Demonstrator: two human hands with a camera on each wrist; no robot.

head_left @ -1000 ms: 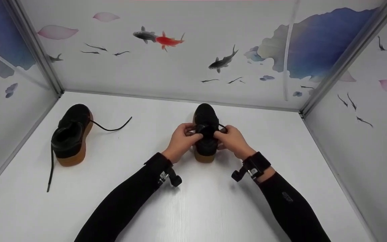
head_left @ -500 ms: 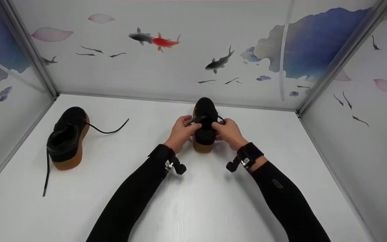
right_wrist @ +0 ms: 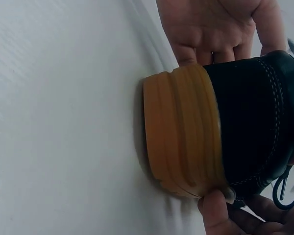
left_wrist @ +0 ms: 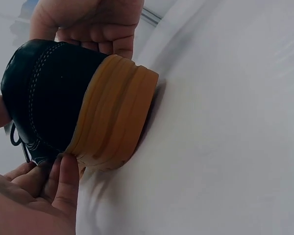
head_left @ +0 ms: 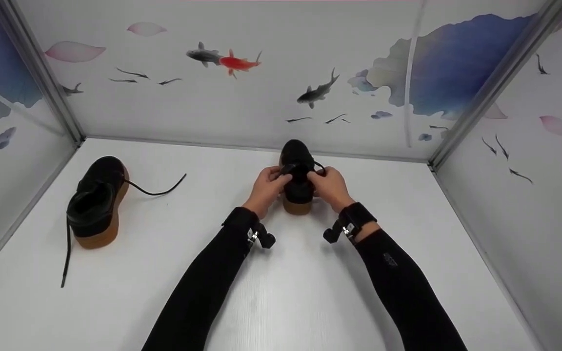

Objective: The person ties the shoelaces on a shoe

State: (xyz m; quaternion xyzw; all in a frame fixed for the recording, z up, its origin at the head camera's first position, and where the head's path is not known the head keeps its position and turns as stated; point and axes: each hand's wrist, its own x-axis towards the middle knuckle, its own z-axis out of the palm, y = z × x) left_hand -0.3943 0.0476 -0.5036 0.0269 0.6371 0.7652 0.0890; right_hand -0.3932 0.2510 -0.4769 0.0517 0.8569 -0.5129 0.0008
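Observation:
A black shoe [head_left: 296,152] with a tan sole [left_wrist: 120,110] stands upright on the table, toe toward the back wall and heel toward me. My left hand [head_left: 267,190] grips its left side, the thumb at the opening's edge and the fingers along the outside. On the right side my right hand [head_left: 331,187] holds the shoe the same way. A dark lace [right_wrist: 276,198] loops out beside the right fingers, and another lace loop [left_wrist: 14,137] shows near the left hand. The shoe's inside is mostly hidden by the thumbs.
The matching black shoe [head_left: 104,168] stands at the table's left, toe away from me. One loose lace [head_left: 156,193] trails right from it, another lace [head_left: 67,258] toward the front. White table [head_left: 271,292]; printed panels [head_left: 242,107] enclose the back and sides.
The held shoe has shifted slightly toward the back wall, both hands with it, and the wrists have come closer together. The left shoe stays put; the head view has tilted a little.

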